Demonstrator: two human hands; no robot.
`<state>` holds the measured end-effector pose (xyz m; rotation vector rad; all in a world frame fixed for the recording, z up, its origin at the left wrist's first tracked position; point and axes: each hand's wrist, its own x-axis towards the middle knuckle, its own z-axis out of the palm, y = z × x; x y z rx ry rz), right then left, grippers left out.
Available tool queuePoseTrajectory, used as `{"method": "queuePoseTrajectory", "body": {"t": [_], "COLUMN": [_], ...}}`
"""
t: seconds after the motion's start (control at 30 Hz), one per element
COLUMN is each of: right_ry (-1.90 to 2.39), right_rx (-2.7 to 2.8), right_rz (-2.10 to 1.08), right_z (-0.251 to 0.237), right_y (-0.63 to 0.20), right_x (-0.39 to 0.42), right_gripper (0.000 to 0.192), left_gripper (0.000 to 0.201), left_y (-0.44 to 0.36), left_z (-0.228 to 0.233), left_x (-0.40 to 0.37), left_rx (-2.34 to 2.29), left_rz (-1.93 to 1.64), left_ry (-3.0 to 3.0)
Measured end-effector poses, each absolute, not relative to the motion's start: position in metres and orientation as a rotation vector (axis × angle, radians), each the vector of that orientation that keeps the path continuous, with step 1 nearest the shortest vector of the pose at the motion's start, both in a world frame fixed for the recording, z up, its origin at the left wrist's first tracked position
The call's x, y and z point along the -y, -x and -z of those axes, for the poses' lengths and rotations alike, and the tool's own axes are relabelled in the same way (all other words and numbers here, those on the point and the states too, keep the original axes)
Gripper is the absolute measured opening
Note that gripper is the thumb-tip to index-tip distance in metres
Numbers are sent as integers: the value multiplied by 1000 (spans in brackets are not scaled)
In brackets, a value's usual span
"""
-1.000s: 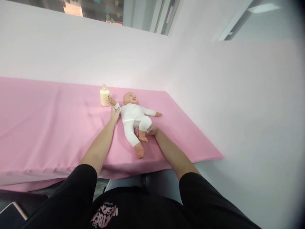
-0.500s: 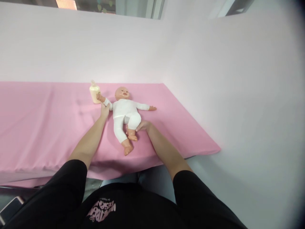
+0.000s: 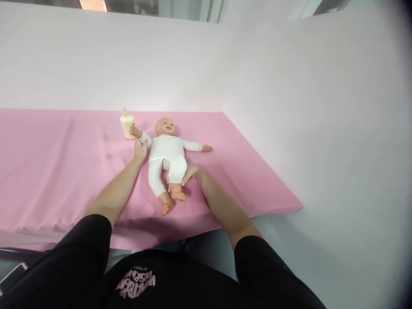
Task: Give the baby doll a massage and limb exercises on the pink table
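A baby doll (image 3: 166, 148) with a white cloth body lies on its back on the pink sheet (image 3: 80, 171), head away from me and feet toward me. My left hand (image 3: 140, 149) is closed round the doll's arm on the left side of the view, which is bent up at the wrist. My right hand (image 3: 190, 172) is wrapped under the doll's leg on the right, just above the foot; most of its fingers are hidden behind that leg. The doll's other arm stretches out to the right, untouched.
A pump bottle (image 3: 127, 125) of pale yellow liquid stands just behind the doll's raised hand. White walls (image 3: 112, 64) border the covered table at the back and right. A dark device (image 3: 13, 277) with a light rim shows at the lower left.
My right hand has moved toward me with the doll's leg, which is now straighter. Both doll feet have shifted slightly nearer and left. My left hand keeps its hold on the arm.
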<state>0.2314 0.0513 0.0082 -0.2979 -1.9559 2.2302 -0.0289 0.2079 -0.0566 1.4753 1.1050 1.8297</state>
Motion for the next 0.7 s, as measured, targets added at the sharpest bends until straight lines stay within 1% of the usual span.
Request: {"method": "queuePoseTrajectory", "body": {"t": [0.07,0.13,0.33,0.7], "right_ry": [278,270,279,189], "right_rx": [2027,2062,2076,2055], "right_rz": [-2281,-2299,-2318,-2326], "right_z": [2,12,28,39], "right_y": [-236,-239,-244,-244], "right_x": [-59,-65,-75,-81], "right_gripper": [57,54,47,48], "left_gripper": [47,48,44,43], "left_y": [29,28,29,31], "left_z": [58,59,63,68], "left_x": [-209,-210,-212,-212], "left_rx": [-1103,-1098,-1084,-1108], "left_rz": [-1817,-1813,-1777,-1714], "left_ry": [-1514,-1549,-1605,-1729]}}
